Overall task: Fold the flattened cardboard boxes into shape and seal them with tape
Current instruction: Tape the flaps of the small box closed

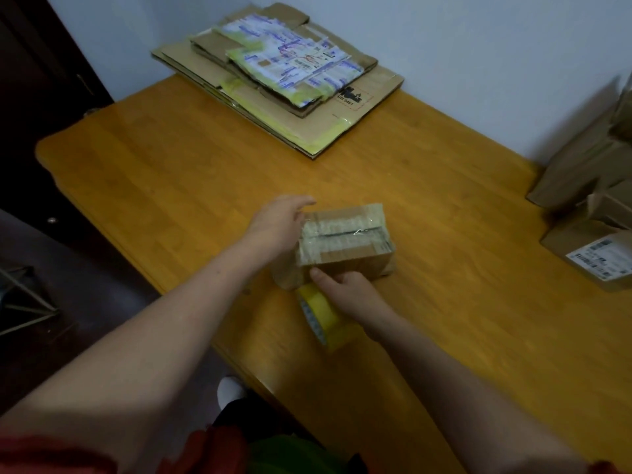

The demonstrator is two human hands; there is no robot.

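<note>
Cardboard folded into a small box (pixel 345 244) sits on the table (pixel 171 165) right between the two hands. Its long axis runs crosswise, from the left hand out toward the right and slightly away from the person. The top flaps meet in a seam along that same axis. A dark slit shows between them under worn, pale strips of old tape, so the top looks closed but not freshly sealed.

The left hand (pixel 277 227) lies over the box's left end, fingers straight and reaching along the far top edge to steady it. The right hand (pixel 345 285) is at the near long side, close to the near-left corner, with its thumb against the cardboard. The yellow tape roll (pixel 319 316) is tucked under its palm. Its fingers are hidden and the frame is blurred, so it probably grips the roll, though I cannot see exactly how.

The roll is already at the box's left end, and the seam stretches away to the right of both hands. A fresh strip would most likely start by the left hand and be drawn rightward along the long axis by the right hand.

Beyond the hands, well apart, lies a stack of flattened boxes (pixel 284 70). Far to the right of the right hand stand assembled boxes (pixel 581 172).
</note>
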